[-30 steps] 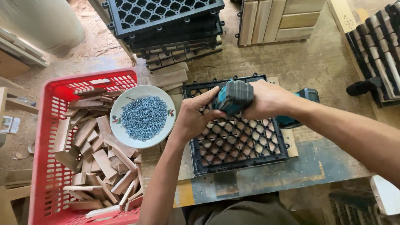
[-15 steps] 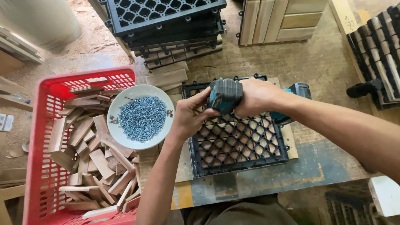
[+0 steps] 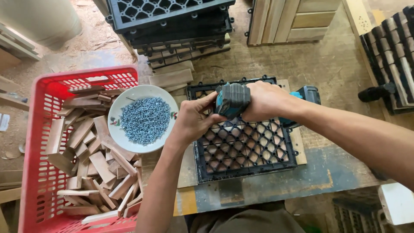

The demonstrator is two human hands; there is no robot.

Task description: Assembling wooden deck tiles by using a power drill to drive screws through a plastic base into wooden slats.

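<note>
Your table (image 3: 258, 190) is a worn blue-grey slab, and the red crate (image 3: 39, 142) at its left edge is heaped with short wood offcuts (image 3: 95, 159). More black grid tiles sit stacked at the far side (image 3: 168, 21), well apart from your hands. In front of you the black plastic grid tile (image 3: 246, 151) lies flat on the table, with wooden slats showing under its edges. Just beside it, resting between crate and tile, the white bowl (image 3: 115, 129) holds a heap of small grey screws (image 3: 144, 120).

Your right hand (image 3: 267, 100) is clenched around the teal and black cordless driver (image 3: 233, 100), held over the far edge of the tile with its battery end (image 3: 308, 94) trailing to the right. Your left hand (image 3: 194, 118) closes its grip against the driver's nose from the left; whether a screw is pinched at the tip, I cannot tell, since the fingers hide it.

The risk here is to those left fingers: they sit right at the turning end, so a slip off a screw head would likely drive the bit into skin. The tile looks unclamped, so a hard push could skate it toward the bowl, which rides partly on the crate rim and may tip.
</note>
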